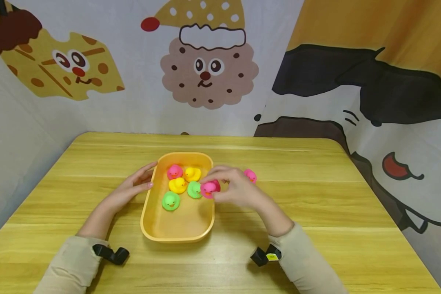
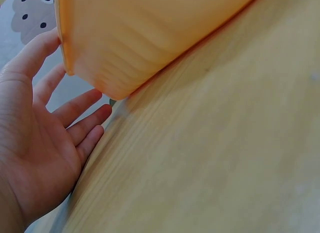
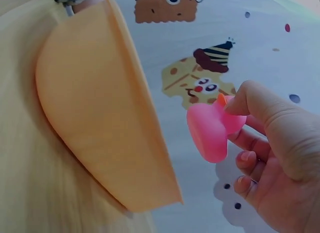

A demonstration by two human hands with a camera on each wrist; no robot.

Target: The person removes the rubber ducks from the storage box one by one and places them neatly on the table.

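A yellow-orange plastic tub (image 1: 180, 234) stands on the table. In it sit a pink rubber duck (image 1: 174, 171), two yellow ducks, one of them (image 1: 192, 174) farther back, and two green ducks, one of them (image 1: 171, 201) at the left. My left hand (image 1: 132, 188) touches the tub's left side, thumb at the rim and fingers loosely extended in the left wrist view. Over the right rim, my right hand (image 1: 235, 185) pinches another pink duck (image 3: 212, 130) between thumb and fingers. It partly overlaps a green duck (image 1: 194, 190) in the head view.
One more pink duck (image 1: 250, 176) lies on the table right of the tub, partly hidden behind my right hand. The wooden table (image 1: 315, 192) extends on both sides. A cartoon-printed cloth (image 1: 132, 114) hangs along its back edge.
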